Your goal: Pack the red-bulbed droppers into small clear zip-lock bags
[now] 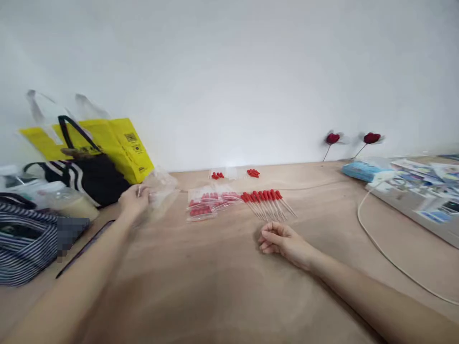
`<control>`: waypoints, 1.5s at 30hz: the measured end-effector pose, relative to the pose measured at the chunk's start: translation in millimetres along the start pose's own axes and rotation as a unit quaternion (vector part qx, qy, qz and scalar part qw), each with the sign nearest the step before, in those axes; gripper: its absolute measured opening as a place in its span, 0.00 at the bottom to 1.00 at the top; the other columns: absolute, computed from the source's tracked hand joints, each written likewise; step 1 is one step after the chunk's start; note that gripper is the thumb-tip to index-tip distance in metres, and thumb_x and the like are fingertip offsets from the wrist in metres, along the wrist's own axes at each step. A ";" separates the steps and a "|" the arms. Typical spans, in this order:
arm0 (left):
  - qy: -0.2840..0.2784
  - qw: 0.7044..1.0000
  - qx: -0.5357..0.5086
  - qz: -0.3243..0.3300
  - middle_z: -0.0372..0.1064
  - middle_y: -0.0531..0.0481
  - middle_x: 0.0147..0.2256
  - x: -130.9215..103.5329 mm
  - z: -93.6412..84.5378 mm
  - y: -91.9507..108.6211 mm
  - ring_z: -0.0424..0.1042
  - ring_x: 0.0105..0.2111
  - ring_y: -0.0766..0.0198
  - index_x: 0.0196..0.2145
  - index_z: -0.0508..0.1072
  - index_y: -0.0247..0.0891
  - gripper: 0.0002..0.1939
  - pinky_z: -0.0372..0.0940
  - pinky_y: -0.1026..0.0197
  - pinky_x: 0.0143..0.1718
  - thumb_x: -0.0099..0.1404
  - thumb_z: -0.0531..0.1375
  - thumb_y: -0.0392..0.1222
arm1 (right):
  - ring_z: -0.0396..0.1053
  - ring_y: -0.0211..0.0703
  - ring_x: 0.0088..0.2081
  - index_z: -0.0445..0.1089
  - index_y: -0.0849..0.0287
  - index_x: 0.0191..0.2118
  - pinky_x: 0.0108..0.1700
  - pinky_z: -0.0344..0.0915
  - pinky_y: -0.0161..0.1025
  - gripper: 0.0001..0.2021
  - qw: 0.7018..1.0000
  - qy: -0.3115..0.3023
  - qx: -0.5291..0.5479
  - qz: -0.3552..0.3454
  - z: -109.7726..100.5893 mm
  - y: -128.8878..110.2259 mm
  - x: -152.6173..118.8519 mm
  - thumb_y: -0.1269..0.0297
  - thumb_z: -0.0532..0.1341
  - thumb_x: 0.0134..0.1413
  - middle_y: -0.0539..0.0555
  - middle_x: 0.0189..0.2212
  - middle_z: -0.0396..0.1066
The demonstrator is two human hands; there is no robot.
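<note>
My left hand [134,199] is at the clear plastic bags [161,186] on the left, its fingers closed on the near edge of the plastic. My right hand [278,240] rests on the table with curled fingers, just below a fanned row of red-tipped sticks [267,203]; whether anything small is between its fingers cannot be made out. Left of the sticks lie clear zip bags [204,205] holding red pieces. Farther back are two small groups of red pieces, one on the left [217,176] and one on the right [253,173].
A yellow bag [125,148], a black bag [96,179], a jar [73,200] and a striped pouch [27,243] crowd the left. On the right are a blue packet [366,170], a laptop [412,200] and a white cable [380,251]. Two red flowers [333,138] stand by the wall.
</note>
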State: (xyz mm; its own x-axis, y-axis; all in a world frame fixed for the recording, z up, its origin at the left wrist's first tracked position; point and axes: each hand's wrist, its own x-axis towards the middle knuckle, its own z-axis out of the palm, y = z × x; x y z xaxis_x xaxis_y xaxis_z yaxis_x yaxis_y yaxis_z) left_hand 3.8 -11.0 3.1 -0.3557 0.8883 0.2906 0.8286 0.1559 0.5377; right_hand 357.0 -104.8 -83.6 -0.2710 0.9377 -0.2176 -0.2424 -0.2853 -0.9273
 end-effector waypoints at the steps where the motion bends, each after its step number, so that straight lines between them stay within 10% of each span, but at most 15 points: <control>1: -0.014 1.000 -0.022 -0.005 0.66 0.43 0.40 -7.6 -1.2 1.9 0.63 0.43 0.56 0.45 0.62 0.26 0.16 0.60 0.58 0.40 0.64 0.49 0.41 | 0.67 0.31 0.22 0.61 0.61 0.26 0.28 0.65 0.32 0.21 1.000 0.003 -0.004 -0.004 0.0 0.2 -0.4 0.52 0.68 0.31 0.47 0.22 0.67; 5: -0.154 0.980 -0.128 0.012 0.69 0.51 0.32 -60.5 14.7 13.3 0.68 0.31 0.67 0.40 0.67 0.33 0.14 0.63 0.69 0.30 0.61 0.54 0.44 | 0.65 0.31 0.21 0.60 0.60 0.25 0.26 0.63 0.32 0.20 0.997 0.031 -0.051 -0.058 -0.2 2.6 0.7 0.51 0.66 0.33 0.45 0.20 0.64; 10: -0.407 0.874 -0.261 0.039 0.65 0.53 0.23 -128.8 59.7 35.4 0.65 0.20 0.68 0.33 0.65 0.35 0.16 0.63 0.65 0.23 0.52 0.59 0.49 | 0.60 0.31 0.19 0.61 0.60 0.24 0.22 0.57 0.31 0.16 0.975 0.058 -0.163 -0.138 -7.6 7.1 5.4 0.52 0.62 0.39 0.45 0.18 0.60; 16: -0.185 0.925 -0.062 0.325 0.55 0.42 0.52 -151.0 67.4 59.3 0.56 0.52 0.51 0.51 0.58 0.39 0.26 0.53 0.46 0.51 0.55 0.57 0.44 | 0.60 0.34 0.24 0.67 0.61 0.25 0.27 0.57 0.33 0.08 0.925 0.057 -0.336 -0.169 -15.2 11.6 5.7 0.60 0.58 0.45 0.50 0.22 0.66; 20: -0.283 0.858 0.024 0.428 0.44 0.42 0.59 -157.2 71.5 61.0 0.42 0.59 0.49 0.57 0.52 0.42 0.31 0.41 0.42 0.56 0.59 0.53 0.54 | 0.62 0.35 0.25 0.66 0.60 0.29 0.27 0.58 0.33 0.08 0.934 0.061 -0.311 -0.165 -13.7 13.2 5.2 0.61 0.58 0.44 0.50 0.24 0.66; 29: -0.363 0.817 0.072 0.443 0.36 0.45 0.61 -158.8 78.1 58.8 0.38 0.60 0.54 0.60 0.43 0.43 0.33 0.37 0.43 0.58 0.62 0.45 0.59 | 0.61 0.31 0.22 0.61 0.60 0.37 0.26 0.57 0.32 0.18 0.975 -0.033 -0.205 -0.073 -22.5 0.2 0.7 0.53 0.59 0.44 0.53 0.29 0.71; 39: -0.382 0.808 0.071 0.443 0.37 0.45 0.61 -157.7 68.9 62.9 0.38 0.60 0.57 0.60 0.43 0.41 0.33 0.36 0.46 0.59 0.62 0.47 0.58 | 0.66 0.38 0.34 0.70 0.58 0.26 0.42 0.58 0.39 0.09 0.833 -0.150 -0.456 -0.274 -24.3 -7.3 -1.0 0.58 0.60 0.48 0.51 0.28 0.71; 45: -0.378 0.813 0.048 0.441 0.38 0.43 0.61 -158.1 70.0 62.9 0.39 0.60 0.58 0.60 0.39 0.36 0.37 0.36 0.47 0.59 0.61 0.49 0.56 | 0.65 0.38 0.35 0.65 0.59 0.37 0.37 0.61 0.36 0.10 0.862 -0.158 -0.409 -0.254 -19.2 -8.3 -11.0 0.59 0.55 0.53 0.53 0.33 0.68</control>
State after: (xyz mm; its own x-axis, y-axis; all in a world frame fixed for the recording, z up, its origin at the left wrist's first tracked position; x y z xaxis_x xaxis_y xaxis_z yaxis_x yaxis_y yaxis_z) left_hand 142.4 -111.4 -64.4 0.7317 0.6791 -0.0586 0.6600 -0.6845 0.3095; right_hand 379.9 -108.9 -79.3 -0.5942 0.7631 0.2543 0.2985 0.5028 -0.8112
